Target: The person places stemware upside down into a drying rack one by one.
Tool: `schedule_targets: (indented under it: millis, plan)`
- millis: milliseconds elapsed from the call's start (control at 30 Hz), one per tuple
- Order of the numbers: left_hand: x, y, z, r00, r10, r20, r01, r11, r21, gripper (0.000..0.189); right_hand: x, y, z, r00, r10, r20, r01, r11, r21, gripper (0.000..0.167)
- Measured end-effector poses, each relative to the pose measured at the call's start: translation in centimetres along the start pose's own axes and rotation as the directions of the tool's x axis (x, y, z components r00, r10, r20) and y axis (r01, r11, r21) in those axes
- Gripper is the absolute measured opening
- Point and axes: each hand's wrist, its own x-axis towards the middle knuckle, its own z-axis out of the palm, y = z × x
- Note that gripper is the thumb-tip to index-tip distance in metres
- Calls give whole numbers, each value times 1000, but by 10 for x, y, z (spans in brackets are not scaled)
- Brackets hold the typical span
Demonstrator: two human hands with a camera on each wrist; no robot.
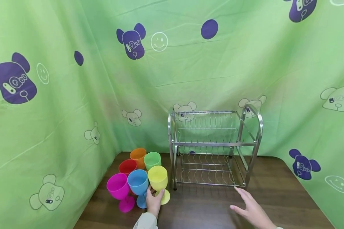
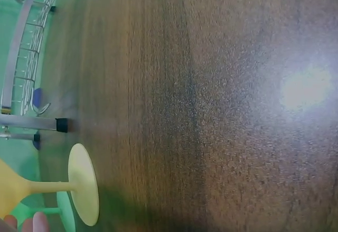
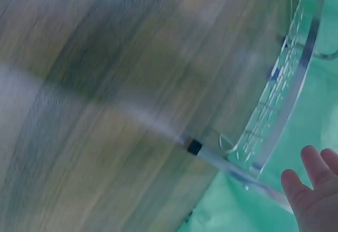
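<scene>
My left hand (image 1: 154, 203) reaches in at the stem of a yellow goblet (image 1: 157, 178), its thumb and fingers parted. In the left wrist view the yellow goblet's stem (image 2: 50, 187) and round foot show uncovered, with fingertips (image 2: 40, 222) at the lower left edge. Beside that hand stand a blue goblet (image 1: 138, 183) and a magenta goblet (image 1: 118, 187). Behind them are red (image 1: 128, 167), orange (image 1: 138, 155) and green (image 1: 153, 159) goblets, all upright. My right hand (image 1: 253, 210) hovers before the rack's right front foot, fingers extended, holding nothing.
A two-tier metal dish rack (image 1: 216, 144) stands on the brown wooden table (image 1: 200, 206), to the right of the goblets. Green printed cloth (image 1: 183, 76) hangs behind and along both sides.
</scene>
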Motion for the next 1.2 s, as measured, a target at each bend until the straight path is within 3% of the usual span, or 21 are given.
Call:
schedule_targets:
  millis: [200,433,767,967,1200]
  plan:
    - [3,-1,5,1000,12,3,-12,1000,3,68,-4,-6,7,996,43,74,-39,998,-50,71]
    - [8,-5,12,1000,-13,16,14,998,-60,75,-8,-9,12,989,53,135,-47,998,-44,70]
    - [13,-8,16,1000,-13,19,16,992,-123,79,-10,0,15,999,-19,47,22,998,-63,69]
    - [9,-6,17,1000,17,11,-16,995,-102,80,-13,5,18,997,-77,-10,76,996,-54,72]
    - [-1,-5,17,994,97,49,-96,995,-23,78,-11,-3,15,999,-53,7,54,995,-80,70]
